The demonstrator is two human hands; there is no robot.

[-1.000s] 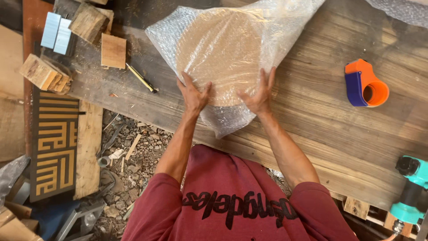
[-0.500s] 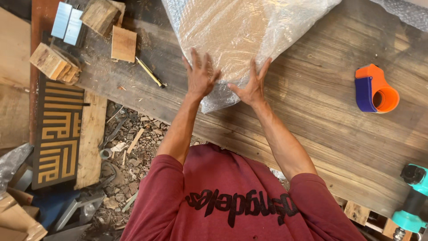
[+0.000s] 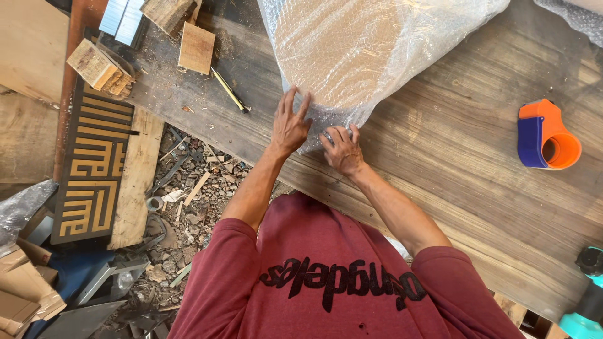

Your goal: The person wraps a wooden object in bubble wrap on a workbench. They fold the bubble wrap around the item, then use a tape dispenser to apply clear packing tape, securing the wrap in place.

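Bubble-wrapped round wooden piece [image 3: 352, 50] lies on the far side of the worktop [image 3: 452, 144], its loose plastic gathered at the near edge, where the left hand [image 3: 290, 124] presses open-fingered and the right hand [image 3: 342, 149] pinches the wrap to keep it snug.

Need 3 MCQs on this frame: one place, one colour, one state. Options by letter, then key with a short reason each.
1. Where does the tape dispenser lie?
A. on the wooden table, to the right
B. on the gravel
C. on the bundle

2. Its colours?
A. green and white
B. orange and blue
C. all black

3. What is the left hand doing?
A. gripping the pencil
B. hanging off the table
C. lying flat on the bubble-wrapped bundle

Key: A, it sits on the planks at right; B, orange body, blue side; C, fingers spread on the wrap, beside the right hand.
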